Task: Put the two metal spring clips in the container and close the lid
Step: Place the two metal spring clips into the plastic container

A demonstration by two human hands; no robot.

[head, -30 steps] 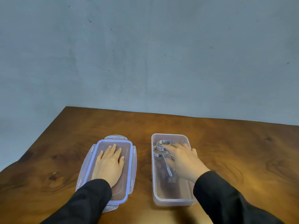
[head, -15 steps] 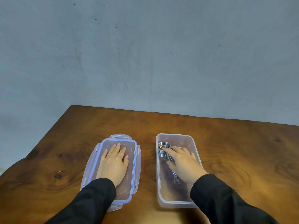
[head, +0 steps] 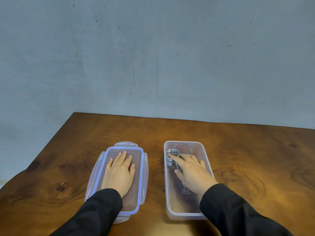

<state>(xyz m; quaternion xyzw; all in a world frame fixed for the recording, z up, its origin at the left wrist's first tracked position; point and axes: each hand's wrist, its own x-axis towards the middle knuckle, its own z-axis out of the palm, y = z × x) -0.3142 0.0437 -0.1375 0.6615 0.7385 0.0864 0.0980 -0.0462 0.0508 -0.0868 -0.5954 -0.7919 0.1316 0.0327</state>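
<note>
The clear plastic container point(head: 185, 213) stands open on the table, right of centre. The metal spring clips point(head: 171, 155) lie inside it at its far left, their coils stacked together, so I cannot separate the two. My right hand point(head: 191, 171) rests flat inside the container, index fingertip on the coils, thumb apart beside a wire arm. The rest of the clips is hidden under that hand. The lid point(head: 139, 178), clear with a blue seal and side latches, lies flat on the table to the container's left. My left hand point(head: 119, 172) is spread palm-down on it.
The brown wooden table point(head: 255, 159) ends at a far edge against a grey wall point(head: 153, 57), and its left edge runs diagonally near the lid. Bare wood stretches to the right of the container.
My right hand has lowered the clips from above the rim to the container floor and flattened over them. The left hand stays on the lid. The view has shifted a little.
</note>
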